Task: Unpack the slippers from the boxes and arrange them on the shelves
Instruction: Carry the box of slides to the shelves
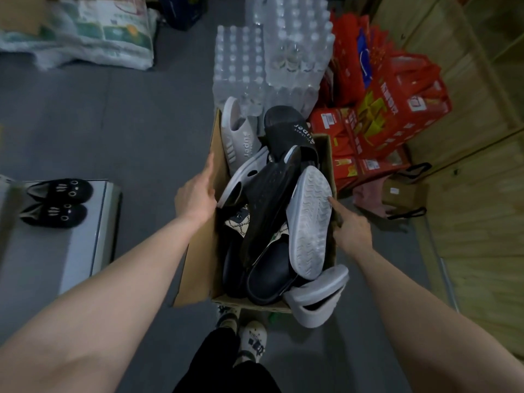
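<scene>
A brown cardboard box (198, 265) sits between my hands above my feet, piled with slippers. On top lie a black slide marked "Super" (292, 129), a pale grey slide (241, 131), a grey slipper lying sole-up (309, 222) and a black slide (269, 273). Another grey slipper (314, 296) hangs over the near right corner. My left hand (195, 191) holds the box's left wall, fingers along the outside and thumb at its rim. My right hand (351, 228) grips the right wall, its index finger touching the grey sole.
A low grey shelf (82, 251) at the left carries a pair of black cat-face slippers (56, 202). Shrink-wrapped water bottles (269, 52) and red gift bags (397, 109) stand beyond the box. Wooden panelling (467, 137) runs along the right. Grey floor lies between shelf and box.
</scene>
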The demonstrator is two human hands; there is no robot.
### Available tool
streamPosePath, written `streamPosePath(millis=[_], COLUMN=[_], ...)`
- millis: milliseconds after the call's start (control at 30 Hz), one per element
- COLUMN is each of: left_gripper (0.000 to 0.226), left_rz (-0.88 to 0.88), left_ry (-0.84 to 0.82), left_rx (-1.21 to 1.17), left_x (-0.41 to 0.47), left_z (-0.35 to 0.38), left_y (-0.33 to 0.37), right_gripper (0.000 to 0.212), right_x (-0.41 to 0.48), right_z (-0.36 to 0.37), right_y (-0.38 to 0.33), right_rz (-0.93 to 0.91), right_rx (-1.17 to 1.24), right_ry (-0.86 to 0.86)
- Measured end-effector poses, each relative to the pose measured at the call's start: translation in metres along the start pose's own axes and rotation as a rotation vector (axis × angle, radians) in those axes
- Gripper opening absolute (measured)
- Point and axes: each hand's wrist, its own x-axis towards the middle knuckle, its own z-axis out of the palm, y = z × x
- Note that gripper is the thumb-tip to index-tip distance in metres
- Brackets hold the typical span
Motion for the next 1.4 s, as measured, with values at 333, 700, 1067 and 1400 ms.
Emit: streamPosePath(millis=[333, 700, 1067, 1400], left_gripper=[0.083, 0.081, 0.080, 0.101], left_rz=[0.050, 0.048, 0.016, -0.015], left_ry=[-0.072, 0.034, 0.074, -0.004], left_rx=[0.001, -0.045, -0.084, 0.174], left_x=[0.011, 0.009, 0.002, 0.011], left_z=[0.011, 0.015, 0.003, 0.008], left_y=[-0.003, 0.009, -0.001, -0.012], right_gripper=[0.067, 0.073, 0.065, 0.064], right_x=[0.008, 0.017, 0.021, 0.028], right_z=[0.019, 0.021, 0.024, 0.006], right_y=[0.031, 0.045, 0.010, -0.011], right_rz=[0.141, 0.228, 0.111, 0.123], right_rx=[0.056, 0.217, 0.040, 0.051], right_ry=[-0.123, -0.157, -0.129, -0.224])
